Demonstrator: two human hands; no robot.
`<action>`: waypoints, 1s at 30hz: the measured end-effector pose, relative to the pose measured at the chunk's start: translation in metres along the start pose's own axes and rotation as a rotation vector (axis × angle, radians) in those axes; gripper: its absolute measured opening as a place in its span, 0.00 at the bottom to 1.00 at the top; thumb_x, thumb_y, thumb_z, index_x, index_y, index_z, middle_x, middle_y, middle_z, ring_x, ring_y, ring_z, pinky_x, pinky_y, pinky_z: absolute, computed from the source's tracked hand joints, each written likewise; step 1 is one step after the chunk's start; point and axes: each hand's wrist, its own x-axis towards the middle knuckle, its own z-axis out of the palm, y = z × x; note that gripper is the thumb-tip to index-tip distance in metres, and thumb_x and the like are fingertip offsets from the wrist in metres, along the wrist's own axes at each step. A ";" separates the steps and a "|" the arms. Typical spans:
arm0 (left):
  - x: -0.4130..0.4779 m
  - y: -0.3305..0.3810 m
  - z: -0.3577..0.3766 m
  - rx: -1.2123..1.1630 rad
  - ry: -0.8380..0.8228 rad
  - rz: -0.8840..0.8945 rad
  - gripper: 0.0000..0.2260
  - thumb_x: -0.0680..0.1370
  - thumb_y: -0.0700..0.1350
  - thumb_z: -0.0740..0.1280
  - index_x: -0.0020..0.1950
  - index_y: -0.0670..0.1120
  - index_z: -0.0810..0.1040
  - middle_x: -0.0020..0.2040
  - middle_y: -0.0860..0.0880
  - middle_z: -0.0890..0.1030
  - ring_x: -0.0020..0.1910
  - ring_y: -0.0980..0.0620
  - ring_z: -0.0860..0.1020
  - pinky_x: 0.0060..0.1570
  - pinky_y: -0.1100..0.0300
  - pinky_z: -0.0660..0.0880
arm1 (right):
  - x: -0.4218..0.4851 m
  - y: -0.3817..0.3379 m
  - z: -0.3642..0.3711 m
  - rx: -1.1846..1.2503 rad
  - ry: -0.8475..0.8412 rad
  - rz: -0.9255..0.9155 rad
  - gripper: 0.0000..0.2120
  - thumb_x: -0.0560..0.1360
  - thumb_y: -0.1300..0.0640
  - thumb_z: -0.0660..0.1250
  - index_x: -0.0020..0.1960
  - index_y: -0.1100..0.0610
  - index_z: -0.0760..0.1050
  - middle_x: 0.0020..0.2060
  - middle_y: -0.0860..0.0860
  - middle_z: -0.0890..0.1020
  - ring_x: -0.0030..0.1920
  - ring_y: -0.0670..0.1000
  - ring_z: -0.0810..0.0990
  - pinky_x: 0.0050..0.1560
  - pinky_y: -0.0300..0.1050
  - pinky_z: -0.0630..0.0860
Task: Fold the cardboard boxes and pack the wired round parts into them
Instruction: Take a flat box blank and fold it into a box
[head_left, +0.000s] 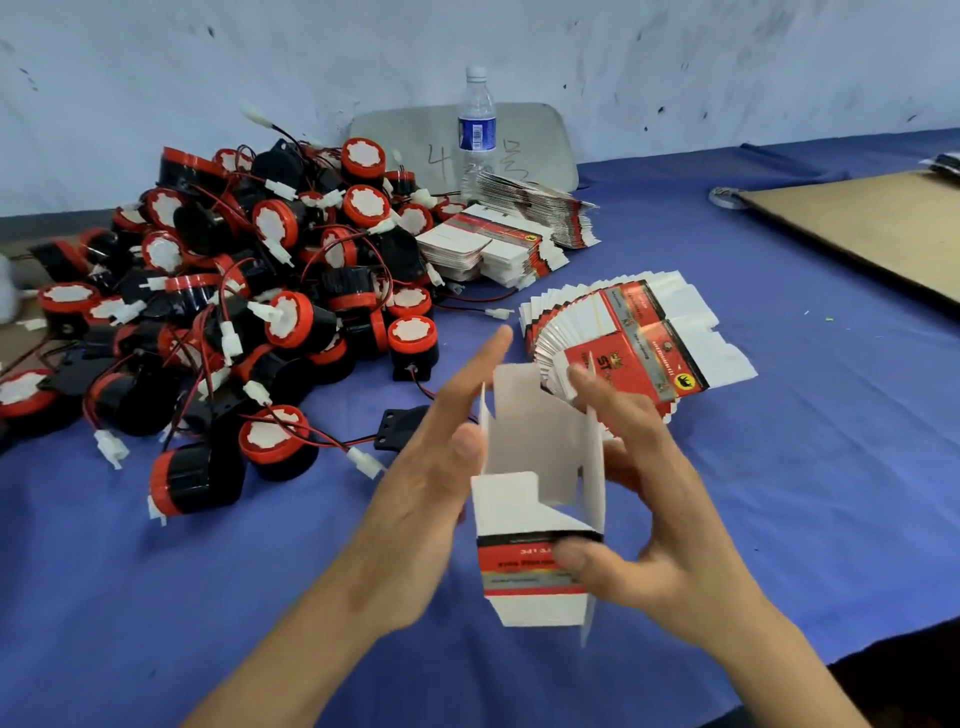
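Blue cloth (779, 467) covers the table. At the left sprawls a heap of black-and-red round parts with red wires (234, 312), and a brown cardboard sheet (872, 234) lies far right. Just behind the hands sit fanned flat red-and-white cartons (649, 338). The right hand (649, 519) grips the half-opened white-and-red cardboard box (535, 493), held above the cloth. The left hand (431, 467) presses straight fingers against its side. At the back stands a clear plastic water bottle (476, 130).

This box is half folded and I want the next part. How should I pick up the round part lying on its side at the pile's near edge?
Probably from above with the left hand, pinching the round part across its black curved body. It lies on its side at the pile's open edge, red cap pointing left, nothing over it. Avoid the white connector beside it.
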 end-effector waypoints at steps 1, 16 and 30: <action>-0.004 -0.001 0.002 0.041 -0.048 0.106 0.29 0.74 0.72 0.54 0.73 0.63 0.64 0.76 0.55 0.64 0.74 0.53 0.63 0.66 0.58 0.68 | -0.002 0.002 0.003 -0.011 0.004 0.016 0.35 0.70 0.38 0.68 0.74 0.39 0.60 0.63 0.48 0.70 0.60 0.55 0.75 0.54 0.45 0.77; 0.001 -0.003 0.007 0.047 -0.168 0.078 0.33 0.67 0.73 0.66 0.63 0.53 0.69 0.60 0.56 0.76 0.59 0.51 0.77 0.55 0.60 0.74 | -0.018 0.008 0.016 -0.026 0.231 -0.037 0.27 0.78 0.37 0.57 0.65 0.56 0.75 0.64 0.52 0.76 0.65 0.54 0.74 0.62 0.45 0.72; -0.013 0.001 0.029 -0.150 -0.023 0.112 0.26 0.74 0.60 0.68 0.62 0.43 0.69 0.73 0.55 0.66 0.67 0.52 0.73 0.60 0.60 0.72 | -0.023 0.004 0.020 -0.033 0.315 -0.049 0.18 0.77 0.47 0.62 0.41 0.60 0.80 0.53 0.57 0.78 0.52 0.55 0.79 0.49 0.41 0.73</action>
